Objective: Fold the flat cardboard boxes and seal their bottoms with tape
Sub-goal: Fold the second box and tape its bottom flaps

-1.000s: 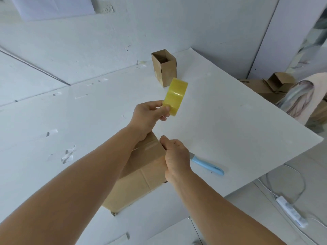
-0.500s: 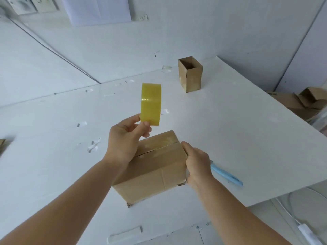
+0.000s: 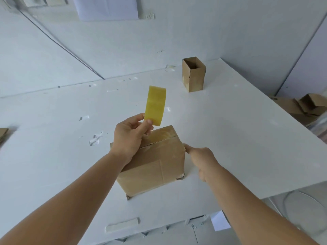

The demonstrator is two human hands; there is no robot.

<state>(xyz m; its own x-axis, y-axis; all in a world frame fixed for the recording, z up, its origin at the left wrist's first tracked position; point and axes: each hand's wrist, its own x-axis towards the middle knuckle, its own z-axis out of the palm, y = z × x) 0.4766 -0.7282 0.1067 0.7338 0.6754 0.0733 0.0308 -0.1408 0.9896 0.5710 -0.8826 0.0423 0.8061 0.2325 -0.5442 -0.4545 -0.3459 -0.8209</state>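
A white worktop fills the middle. Pale walls meet at eleven o'clock, a paper sheet pinned at twelve. Cable on floor at four.

both forearms are seen bare to the frame edge, no sleeves. left hand & right hand: nothing worn, no rings/watch/gloves.

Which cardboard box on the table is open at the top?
The small tall box at the far side of the table; its inside shows. The larger box between the hands has closed flaps.
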